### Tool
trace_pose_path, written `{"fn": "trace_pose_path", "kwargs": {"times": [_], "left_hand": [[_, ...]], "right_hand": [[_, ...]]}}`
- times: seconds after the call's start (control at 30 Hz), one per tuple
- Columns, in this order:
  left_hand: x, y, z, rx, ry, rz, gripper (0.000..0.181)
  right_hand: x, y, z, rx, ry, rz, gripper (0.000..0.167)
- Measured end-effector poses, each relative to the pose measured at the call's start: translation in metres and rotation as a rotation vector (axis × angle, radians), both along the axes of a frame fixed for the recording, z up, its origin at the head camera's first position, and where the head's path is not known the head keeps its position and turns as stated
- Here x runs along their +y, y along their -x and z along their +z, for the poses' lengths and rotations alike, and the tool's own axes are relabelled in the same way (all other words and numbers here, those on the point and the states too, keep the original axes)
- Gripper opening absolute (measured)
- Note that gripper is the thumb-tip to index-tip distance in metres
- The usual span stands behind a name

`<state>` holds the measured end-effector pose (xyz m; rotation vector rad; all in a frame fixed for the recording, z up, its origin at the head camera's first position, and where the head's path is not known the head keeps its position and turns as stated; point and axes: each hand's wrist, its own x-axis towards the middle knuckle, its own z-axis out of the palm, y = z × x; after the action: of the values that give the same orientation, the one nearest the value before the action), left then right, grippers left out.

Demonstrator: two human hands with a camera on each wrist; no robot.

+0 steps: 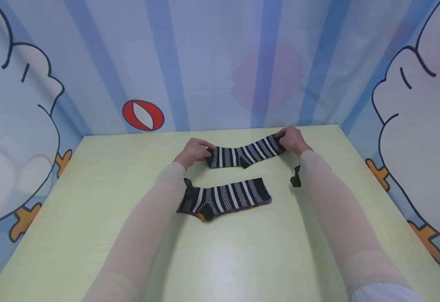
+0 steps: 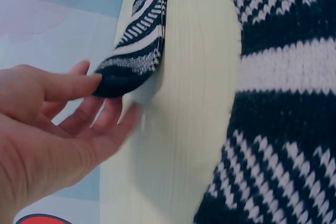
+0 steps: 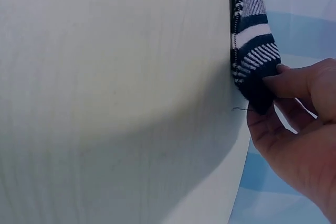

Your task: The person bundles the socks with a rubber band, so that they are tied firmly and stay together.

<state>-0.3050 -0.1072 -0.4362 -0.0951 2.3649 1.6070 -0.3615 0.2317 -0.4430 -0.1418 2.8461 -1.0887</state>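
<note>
A black sock with white and grey stripes [image 1: 255,153] stretches between both hands near the table's back edge. My left hand [image 1: 194,152] pinches its left end, the dark toe, between thumb and fingers, as the left wrist view also shows [image 2: 63,124]. At the other end, my right hand [image 1: 293,139] pinches the dark cuff; a loose thread hangs there in the right wrist view, beside the hand [image 3: 299,124]. Closer to the body, a second striped sock [image 1: 225,197] lies flat on top of others, whose purple, yellow and red edges peek out below it.
The pale table [image 1: 91,218] has a printed curtain [image 1: 212,63] with blue stripes and cartoon figures behind and beside it. Small black wrist-camera parts show by each forearm, the right one [image 1: 296,177] above the table.
</note>
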Motion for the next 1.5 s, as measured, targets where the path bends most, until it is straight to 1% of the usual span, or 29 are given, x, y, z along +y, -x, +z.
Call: {"fn": "trace_pose_path", "kwargs": {"times": [0.13, 0.2, 0.33, 0.43, 0.6, 0.73, 0.83, 0.97, 1.2, 1.33, 1.5], "left_hand": [[-0.002, 0.001, 0.002, -0.033, -0.051, 0.001, 0.037], [-0.002, 0.001, 0.003, -0.038, -0.069, -0.007, 0.038], [-0.002, 0.002, 0.003, -0.03, -0.084, -0.044, 0.042], [-0.002, 0.002, 0.004, -0.015, -0.078, -0.064, 0.043], [-0.004, 0.003, 0.003, -0.009, -0.094, -0.08, 0.042], [-0.008, 0.003, 0.002, -0.011, -0.113, -0.089, 0.042], [-0.012, 0.002, 0.003, -0.011, -0.125, -0.093, 0.042], [-0.014, 0.001, 0.007, -0.013, -0.122, -0.102, 0.043], [-0.018, -0.001, 0.014, -0.01, -0.07, -0.117, 0.045], [-0.024, -0.004, 0.017, -0.009, -0.085, -0.12, 0.045], [-0.033, -0.007, 0.019, -0.008, -0.105, -0.115, 0.046]], "right_hand": [[0.003, 0.002, -0.004, 0.01, 0.013, -0.01, 0.051], [0.004, 0.002, -0.005, 0.011, 0.014, -0.01, 0.053], [0.006, 0.002, -0.006, 0.017, 0.009, -0.002, 0.054], [0.007, 0.002, -0.006, 0.017, 0.012, 0.004, 0.054], [0.008, 0.0, -0.008, 0.002, 0.018, 0.0, 0.049], [0.008, -0.002, -0.01, -0.002, 0.038, 0.003, 0.044], [0.009, -0.002, -0.011, 0.001, 0.058, 0.007, 0.044], [0.011, -0.003, -0.01, 0.011, 0.078, 0.013, 0.043], [0.014, -0.006, -0.01, 0.023, 0.101, 0.045, 0.041], [0.014, -0.009, -0.005, 0.028, 0.139, 0.061, 0.04], [0.009, -0.017, 0.011, 0.053, 0.13, 0.073, 0.039]]}}
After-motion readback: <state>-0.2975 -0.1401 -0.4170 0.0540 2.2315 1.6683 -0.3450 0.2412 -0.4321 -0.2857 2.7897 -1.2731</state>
